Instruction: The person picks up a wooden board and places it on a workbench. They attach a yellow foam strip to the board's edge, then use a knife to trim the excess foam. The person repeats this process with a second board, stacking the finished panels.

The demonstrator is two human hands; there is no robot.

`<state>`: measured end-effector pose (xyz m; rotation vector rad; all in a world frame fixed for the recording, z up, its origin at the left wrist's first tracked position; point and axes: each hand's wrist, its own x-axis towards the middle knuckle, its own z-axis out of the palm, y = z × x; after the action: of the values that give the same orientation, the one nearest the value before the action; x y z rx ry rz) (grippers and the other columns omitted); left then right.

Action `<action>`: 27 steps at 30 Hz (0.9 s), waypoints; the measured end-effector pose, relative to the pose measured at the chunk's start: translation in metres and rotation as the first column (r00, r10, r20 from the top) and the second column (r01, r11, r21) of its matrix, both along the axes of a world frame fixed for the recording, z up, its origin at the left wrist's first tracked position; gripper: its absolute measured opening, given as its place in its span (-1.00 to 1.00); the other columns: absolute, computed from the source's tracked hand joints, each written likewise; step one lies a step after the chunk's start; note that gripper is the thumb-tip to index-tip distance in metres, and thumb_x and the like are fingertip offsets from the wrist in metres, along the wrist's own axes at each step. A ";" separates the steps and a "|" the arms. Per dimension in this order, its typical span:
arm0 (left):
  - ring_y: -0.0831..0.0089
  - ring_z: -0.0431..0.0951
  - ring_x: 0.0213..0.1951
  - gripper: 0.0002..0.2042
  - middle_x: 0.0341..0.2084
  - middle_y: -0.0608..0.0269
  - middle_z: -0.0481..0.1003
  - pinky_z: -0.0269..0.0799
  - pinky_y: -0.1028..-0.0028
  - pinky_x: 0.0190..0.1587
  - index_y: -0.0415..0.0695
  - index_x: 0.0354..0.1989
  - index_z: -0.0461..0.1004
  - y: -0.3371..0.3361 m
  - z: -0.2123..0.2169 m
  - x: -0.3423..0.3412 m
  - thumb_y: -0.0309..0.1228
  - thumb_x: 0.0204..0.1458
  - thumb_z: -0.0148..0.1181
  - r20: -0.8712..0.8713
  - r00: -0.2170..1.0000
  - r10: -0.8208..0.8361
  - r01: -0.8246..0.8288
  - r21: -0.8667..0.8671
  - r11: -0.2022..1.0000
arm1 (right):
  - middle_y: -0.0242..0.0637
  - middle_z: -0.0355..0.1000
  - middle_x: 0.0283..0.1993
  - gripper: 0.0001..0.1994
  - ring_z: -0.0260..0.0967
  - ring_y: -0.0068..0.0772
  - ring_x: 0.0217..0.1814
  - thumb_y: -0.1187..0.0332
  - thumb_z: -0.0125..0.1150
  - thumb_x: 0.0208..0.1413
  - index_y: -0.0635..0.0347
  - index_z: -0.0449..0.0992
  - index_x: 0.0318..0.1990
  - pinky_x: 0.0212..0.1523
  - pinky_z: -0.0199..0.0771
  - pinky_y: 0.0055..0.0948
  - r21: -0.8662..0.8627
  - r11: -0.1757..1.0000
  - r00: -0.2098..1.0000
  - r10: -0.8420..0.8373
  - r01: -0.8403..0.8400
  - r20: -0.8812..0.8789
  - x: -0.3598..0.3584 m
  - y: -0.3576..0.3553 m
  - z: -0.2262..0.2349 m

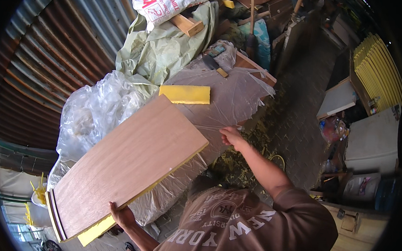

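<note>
A large flat wooden panel with a thin yellow edge lies slanted over a plastic-covered work surface. My left hand grips its near edge, the thumb on the top face and the fingers partly hidden below. Off the panel's right corner, my right hand is closed, and a small pale bit shows at its fingers that I cannot make out. Just past the panel's far corner lies a yellow rectangular piece. Beyond that rests a flat tool with a dark body and a tan end, perhaps a brush.
Clear plastic sheeting and a pale green tarp are heaped on the left. A printed sack and a wood block sit behind. A corrugated metal wall stands left. Yellow slabs are stacked far right.
</note>
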<state>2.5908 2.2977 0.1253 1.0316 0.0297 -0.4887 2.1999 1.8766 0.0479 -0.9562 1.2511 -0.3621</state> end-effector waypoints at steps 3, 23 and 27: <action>0.22 0.41 0.13 -0.61 0.08 0.04 0.44 0.26 0.20 0.27 -0.28 0.08 0.39 -0.023 -0.002 -0.004 -0.22 0.25 0.14 -0.007 0.996 0.084 -0.083 0.085 0.993 | -0.23 0.50 -0.21 -0.59 0.50 -0.33 -0.19 0.12 0.34 0.13 0.20 0.47 0.00 -0.14 0.52 -0.26 -0.355 0.925 0.936 0.005 -0.138 -0.352 -0.012 -0.055 -0.054; 0.22 0.35 0.26 -0.49 0.24 0.11 0.39 0.19 0.16 0.33 -0.20 0.31 0.28 -0.032 0.028 -0.223 -0.17 0.27 0.06 -0.070 0.974 0.214 -0.214 0.007 0.977 | -0.01 -0.02 0.46 -0.01 0.00 0.21 0.44 0.20 0.45 -0.15 -0.03 -0.01 0.46 0.39 0.15 0.05 -0.512 -0.106 0.457 0.324 -0.852 -0.828 0.167 -0.353 0.022; 0.24 0.35 0.26 -0.49 0.24 0.10 0.39 0.17 0.16 0.34 -0.22 0.30 0.28 -0.094 0.027 -0.258 -0.19 0.27 0.06 -0.044 0.965 0.259 -0.258 0.025 0.966 | 0.02 0.02 0.43 -0.12 0.01 0.10 0.46 0.17 0.42 -0.07 0.20 0.06 0.38 0.37 0.20 -0.03 -0.466 0.303 0.544 0.270 -0.831 -0.794 0.137 -0.390 0.012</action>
<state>2.3330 2.2036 0.1527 1.0172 0.2086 -0.2749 2.3373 1.4868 0.0598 -2.4873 1.1023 0.0143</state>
